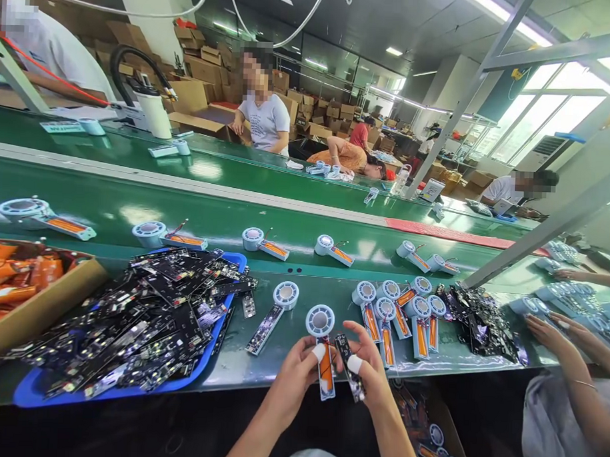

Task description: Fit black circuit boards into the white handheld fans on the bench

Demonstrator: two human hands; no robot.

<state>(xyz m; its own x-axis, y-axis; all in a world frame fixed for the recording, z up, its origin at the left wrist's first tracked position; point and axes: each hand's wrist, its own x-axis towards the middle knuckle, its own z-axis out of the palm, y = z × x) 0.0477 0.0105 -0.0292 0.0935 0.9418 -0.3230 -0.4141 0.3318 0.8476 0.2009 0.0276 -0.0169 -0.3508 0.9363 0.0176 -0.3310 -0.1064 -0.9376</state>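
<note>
My left hand (pixel 300 368) is closed around the handle of a light-blue handheld fan (pixel 320 320), its round head pointing away from me. The handle is uncovered and shows an orange battery (pixel 325 362) with thin wires. In my right hand (pixel 373 371) a narrow black circuit board (pixel 347 363) is pinched, tilted, just right of the fan handle. White coverings sit on both thumbs. Left of my hands lies another fan (pixel 285 294) with a circuit board over its handle. To the right stands a group of fans (pixel 386 310) with orange batteries showing.
A blue tray (pixel 200 378) heaped with circuit boards is at the left, beside a cardboard box (pixel 77 284) of orange batteries. Several open fans lie along the green conveyor belt (pixel 220 209). More boards (pixel 482 321) and a co-worker's hands (pixel 546 333) are at the right.
</note>
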